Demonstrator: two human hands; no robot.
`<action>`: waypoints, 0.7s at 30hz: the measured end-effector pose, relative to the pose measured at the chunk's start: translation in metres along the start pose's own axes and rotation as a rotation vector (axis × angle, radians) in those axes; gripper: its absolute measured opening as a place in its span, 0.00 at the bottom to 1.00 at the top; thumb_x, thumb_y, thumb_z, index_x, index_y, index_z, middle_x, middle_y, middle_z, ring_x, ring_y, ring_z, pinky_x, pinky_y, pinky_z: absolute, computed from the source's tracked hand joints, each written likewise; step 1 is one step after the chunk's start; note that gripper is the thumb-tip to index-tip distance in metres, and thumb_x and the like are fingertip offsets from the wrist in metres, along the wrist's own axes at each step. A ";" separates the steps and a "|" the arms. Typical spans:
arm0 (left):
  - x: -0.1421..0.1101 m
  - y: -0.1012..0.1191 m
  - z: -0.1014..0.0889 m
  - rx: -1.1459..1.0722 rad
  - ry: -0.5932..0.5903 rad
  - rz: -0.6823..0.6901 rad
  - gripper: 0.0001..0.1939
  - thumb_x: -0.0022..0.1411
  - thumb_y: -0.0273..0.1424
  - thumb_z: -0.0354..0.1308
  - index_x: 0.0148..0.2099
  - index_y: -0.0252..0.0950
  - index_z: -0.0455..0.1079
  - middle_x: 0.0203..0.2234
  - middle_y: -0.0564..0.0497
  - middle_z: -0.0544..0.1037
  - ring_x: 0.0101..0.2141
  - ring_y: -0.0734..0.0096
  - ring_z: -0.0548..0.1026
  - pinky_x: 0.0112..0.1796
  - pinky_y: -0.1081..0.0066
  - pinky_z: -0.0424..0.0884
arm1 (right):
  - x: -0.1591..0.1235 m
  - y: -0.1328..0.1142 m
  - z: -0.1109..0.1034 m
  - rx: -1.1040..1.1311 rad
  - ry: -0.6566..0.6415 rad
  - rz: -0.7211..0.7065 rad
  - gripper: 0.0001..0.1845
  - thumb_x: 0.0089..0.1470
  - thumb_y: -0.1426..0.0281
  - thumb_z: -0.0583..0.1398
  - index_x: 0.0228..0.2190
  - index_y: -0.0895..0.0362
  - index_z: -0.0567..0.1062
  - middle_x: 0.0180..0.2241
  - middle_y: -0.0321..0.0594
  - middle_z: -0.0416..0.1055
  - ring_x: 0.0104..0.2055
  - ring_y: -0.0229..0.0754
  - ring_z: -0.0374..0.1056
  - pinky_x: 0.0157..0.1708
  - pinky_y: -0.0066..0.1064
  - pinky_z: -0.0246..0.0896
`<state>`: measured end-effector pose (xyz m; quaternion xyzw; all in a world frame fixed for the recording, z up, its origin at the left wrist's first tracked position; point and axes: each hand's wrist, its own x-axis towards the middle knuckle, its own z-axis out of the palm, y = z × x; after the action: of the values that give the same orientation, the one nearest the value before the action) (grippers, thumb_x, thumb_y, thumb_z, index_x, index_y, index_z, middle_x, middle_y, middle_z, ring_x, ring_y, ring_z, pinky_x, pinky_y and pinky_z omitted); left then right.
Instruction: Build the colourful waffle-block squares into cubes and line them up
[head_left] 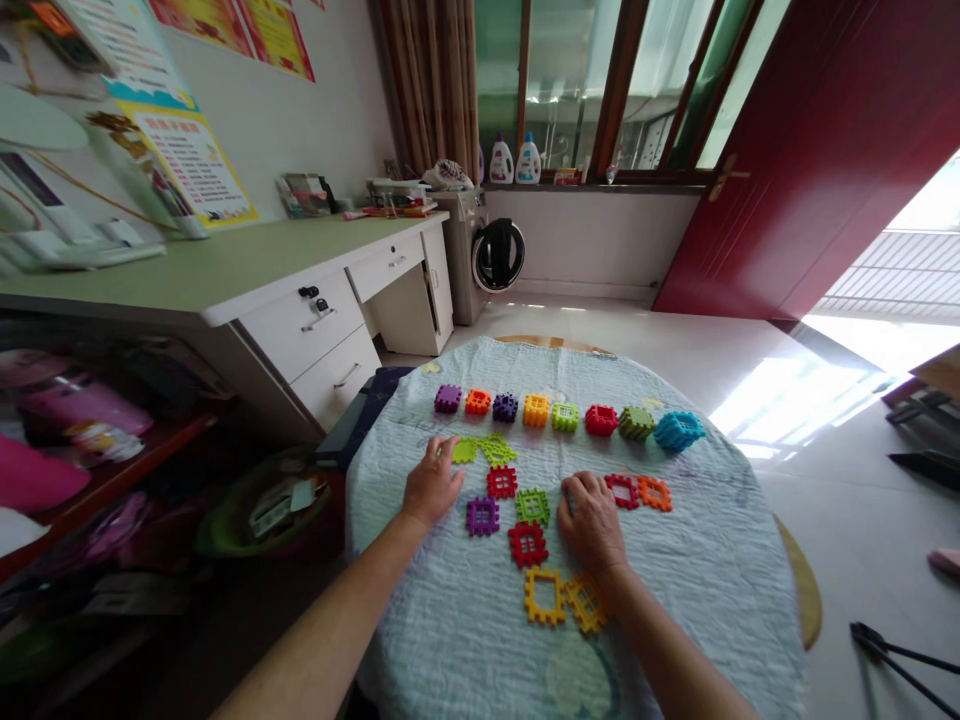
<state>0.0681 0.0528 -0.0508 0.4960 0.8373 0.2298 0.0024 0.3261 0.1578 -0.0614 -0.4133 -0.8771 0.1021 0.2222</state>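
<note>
My left hand (433, 484) rests on the cloth, thumb and fingers apart, with its fingertips at the edge of a lime green flat interlocking piece (465, 451). Another lime green piece (498, 449) lies just right of that one. My right hand (592, 518) lies palm down, left of a red square frame piece (621, 490) and an orange one (655, 493); what is under its palm is hidden. Between the hands are red (502, 482), purple (483, 516) and green (532, 507) pieces. Nearer me lie another red piece (529, 544) and two yellow ones (544, 597).
Across the round table's pale blue cloth (675, 600) runs a row of several assembled cubes, from a purple cube (448, 398) to a blue stack (679, 431). A desk (300, 250) stands left, a washing machine (469, 260) behind, a red door (795, 150) right.
</note>
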 end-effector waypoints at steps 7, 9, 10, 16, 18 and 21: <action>0.040 -0.010 0.001 -0.005 -0.136 0.187 0.19 0.54 0.31 0.62 0.50 0.38 0.71 0.47 0.44 0.75 0.48 0.58 0.71 0.53 0.61 0.64 | 0.001 0.000 0.002 -0.035 -0.003 0.009 0.06 0.53 0.74 0.55 0.33 0.54 0.71 0.38 0.43 0.67 0.44 0.45 0.59 0.46 0.34 0.52; 0.044 -0.012 0.001 -0.021 -0.154 0.214 0.16 0.55 0.32 0.61 0.48 0.38 0.73 0.45 0.44 0.76 0.47 0.59 0.71 0.53 0.61 0.64 | 0.001 -0.001 0.001 -0.033 -0.009 0.011 0.06 0.53 0.74 0.55 0.33 0.54 0.71 0.38 0.42 0.67 0.43 0.45 0.59 0.46 0.34 0.52; 0.045 -0.014 0.002 -0.030 -0.147 0.227 0.15 0.56 0.33 0.60 0.47 0.38 0.73 0.45 0.44 0.77 0.47 0.60 0.72 0.52 0.61 0.64 | 0.001 -0.001 0.000 -0.034 -0.013 0.013 0.06 0.53 0.74 0.55 0.33 0.54 0.71 0.38 0.43 0.67 0.43 0.45 0.59 0.46 0.35 0.52; 0.033 -0.015 -0.003 -0.157 -0.149 0.183 0.13 0.64 0.34 0.48 0.39 0.38 0.73 0.33 0.47 0.79 0.36 0.65 0.75 0.42 0.67 0.68 | 0.001 -0.001 0.000 -0.048 -0.032 0.031 0.06 0.53 0.74 0.56 0.34 0.55 0.72 0.38 0.43 0.67 0.44 0.46 0.58 0.46 0.35 0.51; 0.027 -0.013 -0.005 -0.229 -0.190 0.113 0.14 0.64 0.37 0.47 0.39 0.38 0.72 0.29 0.50 0.77 0.31 0.67 0.74 0.37 0.70 0.68 | 0.001 -0.001 0.000 -0.050 -0.034 0.032 0.06 0.53 0.74 0.56 0.34 0.55 0.72 0.38 0.43 0.67 0.44 0.46 0.58 0.46 0.35 0.51; 0.018 -0.009 -0.006 -0.307 -0.267 0.066 0.14 0.62 0.39 0.50 0.44 0.37 0.70 0.30 0.52 0.77 0.31 0.69 0.74 0.36 0.70 0.69 | 0.001 -0.001 0.000 -0.055 -0.039 0.035 0.06 0.53 0.73 0.56 0.34 0.55 0.72 0.38 0.43 0.67 0.44 0.45 0.58 0.46 0.34 0.50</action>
<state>0.0497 0.0619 -0.0450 0.5432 0.7680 0.2869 0.1812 0.3245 0.1582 -0.0610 -0.4325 -0.8764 0.0897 0.1919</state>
